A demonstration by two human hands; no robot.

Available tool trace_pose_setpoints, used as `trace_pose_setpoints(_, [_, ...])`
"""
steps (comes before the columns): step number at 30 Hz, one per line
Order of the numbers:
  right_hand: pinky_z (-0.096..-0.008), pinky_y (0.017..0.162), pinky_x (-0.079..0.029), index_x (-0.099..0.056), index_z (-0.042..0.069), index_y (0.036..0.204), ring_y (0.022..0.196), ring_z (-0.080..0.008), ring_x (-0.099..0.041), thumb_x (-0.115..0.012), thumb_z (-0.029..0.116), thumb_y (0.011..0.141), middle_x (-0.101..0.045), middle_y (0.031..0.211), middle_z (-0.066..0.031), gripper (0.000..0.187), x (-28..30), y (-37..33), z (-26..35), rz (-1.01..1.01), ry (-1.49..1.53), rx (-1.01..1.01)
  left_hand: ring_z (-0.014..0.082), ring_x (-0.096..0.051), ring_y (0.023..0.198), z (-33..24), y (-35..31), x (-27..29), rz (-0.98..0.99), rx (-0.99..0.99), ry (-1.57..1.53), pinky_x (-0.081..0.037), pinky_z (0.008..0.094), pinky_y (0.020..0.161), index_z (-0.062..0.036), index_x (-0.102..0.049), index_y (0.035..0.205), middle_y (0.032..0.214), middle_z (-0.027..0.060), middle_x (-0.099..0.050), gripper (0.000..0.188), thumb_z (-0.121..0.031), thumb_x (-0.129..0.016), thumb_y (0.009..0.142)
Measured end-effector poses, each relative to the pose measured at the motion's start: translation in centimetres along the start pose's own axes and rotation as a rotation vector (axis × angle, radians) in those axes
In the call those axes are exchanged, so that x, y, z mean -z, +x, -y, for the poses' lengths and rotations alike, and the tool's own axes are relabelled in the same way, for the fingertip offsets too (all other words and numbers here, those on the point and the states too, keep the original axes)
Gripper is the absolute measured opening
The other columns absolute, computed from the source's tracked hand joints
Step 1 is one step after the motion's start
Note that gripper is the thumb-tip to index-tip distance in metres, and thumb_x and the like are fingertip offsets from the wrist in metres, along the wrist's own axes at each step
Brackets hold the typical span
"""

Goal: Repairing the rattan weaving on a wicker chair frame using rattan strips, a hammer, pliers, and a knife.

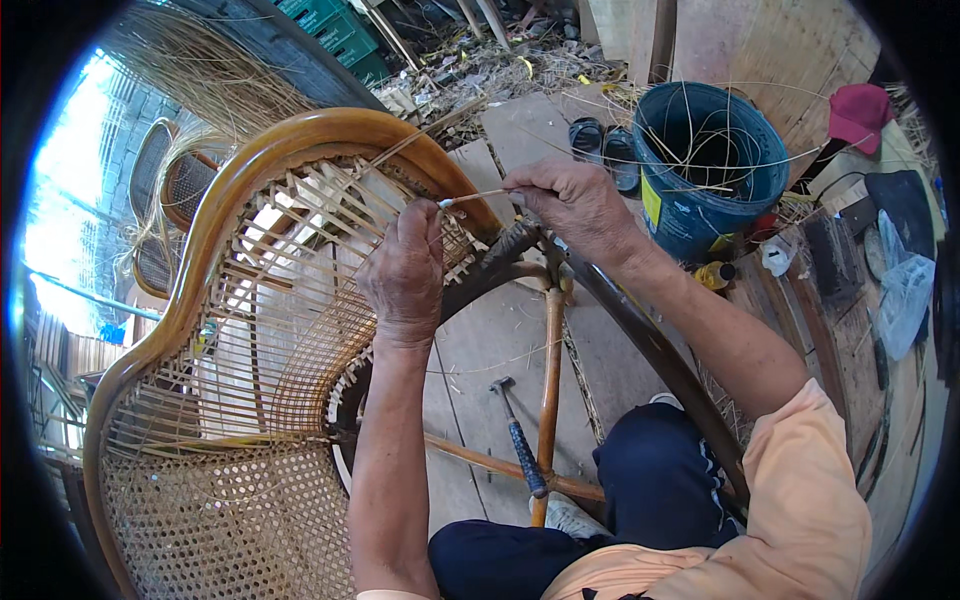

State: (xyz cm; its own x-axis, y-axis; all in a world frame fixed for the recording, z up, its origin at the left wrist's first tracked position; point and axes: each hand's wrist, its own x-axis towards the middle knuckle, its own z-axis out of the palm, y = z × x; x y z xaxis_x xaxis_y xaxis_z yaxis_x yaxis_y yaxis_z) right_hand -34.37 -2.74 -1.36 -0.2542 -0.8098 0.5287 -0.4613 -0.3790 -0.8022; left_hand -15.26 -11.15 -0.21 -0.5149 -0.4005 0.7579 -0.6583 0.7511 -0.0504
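Note:
A thin cane strand is stretched between my two hands, above the upper right part of a chair frame. My left hand is closed in a pinch on the strand's left end, with a small whitish bit at the fingertips. On the right end, the thumb and fingers of my right hand are pressed together. Below and to the left lies the rattan chair, with a glossy brown curved rim. Open rows of cane cross its upper part, and finished mesh fills the lower part.
A hammer with a wrapped handle leans by the chair's wooden legs. To the right stands a blue bucket with loose cane strands, beside dark sandals. A cane bundle hangs at upper left. Farther right are a red cap and plastic bag.

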Motion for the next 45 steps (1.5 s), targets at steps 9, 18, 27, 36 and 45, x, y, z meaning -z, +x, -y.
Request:
trace_pose_setpoints(9, [-0.0328, 0.066, -0.050, -0.066, 0.002, 0.094, 0.073, -0.0258, -0.064, -0.061, 0.007, 0.084, -0.063, 0.080, -0.0154, 0.013, -0.2, -0.1, 0.0, -0.107, 0.016, 0.084, 0.0246, -0.062, 0.058, -0.9, 0.2, 0.0, -0.039, 0.086, 0.024, -0.048, 0.0352, 0.051, -0.0174, -0.060, 0.090, 0.072, 0.0047, -0.064, 0.009, -0.025, -0.062, 0.087])
trace_pose_setpoints(18, [-0.0343, 0.064, -0.050, -0.065, 0.002, 0.096, 0.072, -0.0292, -0.063, -0.061, 0.002, 0.081, -0.063, 0.081, -0.0151, 0.015, 0.6, -1.0, -0.1, -0.152, -0.036, 0.196, 0.0265, -0.062, 0.065, -1.8, 0.4, 0.2, -0.008, 0.172, -0.027, -0.048, 0.0365, 0.058, -0.0132, -0.061, 0.089, 0.076, 0.0071, -0.064, 0.008, -0.020, -0.063, 0.086])
trace_pose_setpoints(27, [-0.0249, 0.059, -0.049, -0.065, 0.000, 0.099, 0.067, -0.0144, -0.061, -0.059, -0.005, 0.082, -0.061, 0.081, -0.0087, 0.018, 0.6, -1.9, -0.4, -0.157, 0.027, 0.201, 0.0266, -0.062, 0.061, -2.1, 0.8, 0.5, -0.021, 0.155, -0.028, -0.047, 0.0380, 0.054, -0.0140, -0.059, 0.084, 0.072, 0.0057, -0.063, 0.007, -0.019, -0.065, 0.083])
trace_pose_setpoints(36, [-0.0309, 0.069, -0.050, -0.063, 0.001, 0.098, 0.078, -0.0263, -0.063, -0.062, -0.002, 0.080, -0.063, 0.086, -0.0127, 0.018, 1.5, -3.7, -0.5, -0.272, 0.161, 0.075, 0.0272, -0.061, 0.061, -3.4, 1.6, 0.7, 0.089, 0.309, -0.034, -0.047, 0.0391, 0.057, -0.0091, -0.058, 0.083, 0.071, 0.0100, -0.062, 0.004, -0.012, -0.060, 0.080])
trace_pose_setpoints(45, [-0.0285, 0.066, -0.049, -0.063, 0.002, 0.099, 0.075, -0.0201, -0.062, -0.062, -0.003, 0.079, -0.063, 0.085, -0.0105, 0.020, 2.6, -4.9, -0.3, -0.342, 0.263, 0.037, 0.0290, -0.062, 0.067, -4.8, 3.7, 1.9, 0.276, 0.446, 0.087, -0.048, 0.0395, 0.065, -0.0016, -0.059, 0.083, 0.074, 0.0146, -0.064, 0.013, -0.014, -0.058, 0.077])
